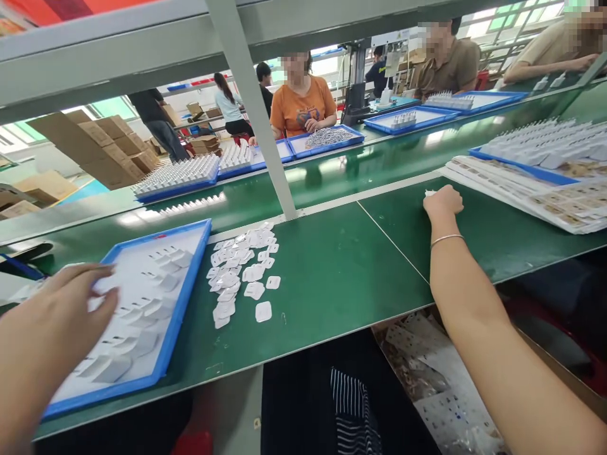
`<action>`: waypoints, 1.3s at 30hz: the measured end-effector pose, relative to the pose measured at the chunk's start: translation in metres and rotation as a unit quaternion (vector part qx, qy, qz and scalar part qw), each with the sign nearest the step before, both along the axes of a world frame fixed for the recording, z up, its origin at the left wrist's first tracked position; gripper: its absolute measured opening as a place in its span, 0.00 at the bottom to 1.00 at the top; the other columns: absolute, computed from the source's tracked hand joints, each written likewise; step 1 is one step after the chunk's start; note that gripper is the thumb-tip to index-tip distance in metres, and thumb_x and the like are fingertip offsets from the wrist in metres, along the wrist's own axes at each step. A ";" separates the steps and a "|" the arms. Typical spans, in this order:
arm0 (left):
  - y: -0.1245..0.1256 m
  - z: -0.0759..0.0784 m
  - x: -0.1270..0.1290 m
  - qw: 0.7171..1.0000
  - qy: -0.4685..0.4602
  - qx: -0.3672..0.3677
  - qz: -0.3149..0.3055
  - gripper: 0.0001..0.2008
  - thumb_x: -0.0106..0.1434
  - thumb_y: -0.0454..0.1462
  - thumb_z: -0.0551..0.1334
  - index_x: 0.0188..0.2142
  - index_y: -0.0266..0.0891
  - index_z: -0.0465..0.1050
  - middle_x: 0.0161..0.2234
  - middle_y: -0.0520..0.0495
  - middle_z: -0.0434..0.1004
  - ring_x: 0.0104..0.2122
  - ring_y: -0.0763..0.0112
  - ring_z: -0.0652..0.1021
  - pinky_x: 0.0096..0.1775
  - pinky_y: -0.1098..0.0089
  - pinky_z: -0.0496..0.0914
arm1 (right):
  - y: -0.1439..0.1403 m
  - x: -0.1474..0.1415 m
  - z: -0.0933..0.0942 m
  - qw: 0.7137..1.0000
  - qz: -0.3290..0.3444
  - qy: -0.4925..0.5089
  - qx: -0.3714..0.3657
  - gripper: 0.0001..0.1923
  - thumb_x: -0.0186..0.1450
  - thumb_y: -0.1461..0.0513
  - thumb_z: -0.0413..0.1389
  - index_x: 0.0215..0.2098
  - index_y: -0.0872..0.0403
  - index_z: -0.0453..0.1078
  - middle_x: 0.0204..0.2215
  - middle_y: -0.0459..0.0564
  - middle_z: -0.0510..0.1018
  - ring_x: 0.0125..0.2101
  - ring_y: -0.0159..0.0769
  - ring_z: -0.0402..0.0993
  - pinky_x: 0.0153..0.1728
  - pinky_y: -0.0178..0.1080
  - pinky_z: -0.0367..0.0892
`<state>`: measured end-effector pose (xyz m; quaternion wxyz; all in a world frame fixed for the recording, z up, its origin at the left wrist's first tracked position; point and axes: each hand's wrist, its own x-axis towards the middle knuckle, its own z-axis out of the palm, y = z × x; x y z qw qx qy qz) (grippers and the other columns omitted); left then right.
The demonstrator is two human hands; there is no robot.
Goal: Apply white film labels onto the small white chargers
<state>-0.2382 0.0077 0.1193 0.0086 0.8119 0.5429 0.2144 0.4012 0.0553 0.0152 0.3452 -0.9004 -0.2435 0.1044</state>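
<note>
Five or so uneven rows of white pronged pieces (159, 308) stand in the blue-rimmed tray (135, 253) at the left, with bare white floor showing toward its far left part. The left hand (71, 309) is over this tray and hides part of it; its fingers are partly open, with the thumb apart from the rest, and whether they touch anything in the tray cannot be told.

The right hand (443, 201) is low over the far part of the green tabletop (322, 284), its fingers curled nearly closed on a small white piece (429, 193), most of which is hidden. Between the hands, just beside the tray, flat white squares (230, 272) lie in a loose heap, a few apart from it.

At the far right, a second blue-rimmed tray (526, 167) is crowded with white pronged pieces and rests on stacked sheets (569, 205).

Across the line, one tray (183, 189) is packed with rows of white pieces; another (327, 148) has a heap of small metallic parts, near a co-worker in an orange shirt (301, 104); a third (434, 114) has just a small cluster of white pieces.
</note>
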 end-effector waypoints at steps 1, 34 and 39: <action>-0.005 -0.005 0.028 0.996 0.018 0.075 0.037 0.25 0.61 0.61 0.55 0.38 0.45 0.74 0.41 0.51 0.80 0.48 0.45 0.79 0.49 0.48 0.69 | 0.001 -0.006 0.001 1.000 0.024 0.003 0.010 0.30 0.61 0.70 0.58 0.60 0.70 0.58 0.57 0.84 0.64 0.61 0.66 0.61 0.56 0.64 0.57; 0.021 -0.142 0.219 0.945 -0.071 0.120 -0.296 0.15 0.63 0.25 0.52 0.48 0.38 0.65 0.63 0.31 0.59 0.50 0.57 0.75 0.46 0.56 0.74 | -0.015 -0.203 -0.012 0.636 0.514 0.575 0.017 0.21 0.53 0.65 0.69 0.46 0.56 0.77 0.28 0.44 0.77 0.25 0.25 0.71 0.31 0.31 0.72; 0.019 -0.139 0.219 0.949 -0.180 0.038 -0.257 0.14 0.63 0.28 0.58 0.48 0.40 0.68 0.63 0.34 0.59 0.49 0.60 0.74 0.48 0.57 0.73 | -0.016 -0.200 -0.008 0.663 0.528 0.525 0.075 0.14 0.55 0.65 0.68 0.38 0.52 0.73 0.25 0.43 0.79 0.25 0.27 0.74 0.29 0.30 0.71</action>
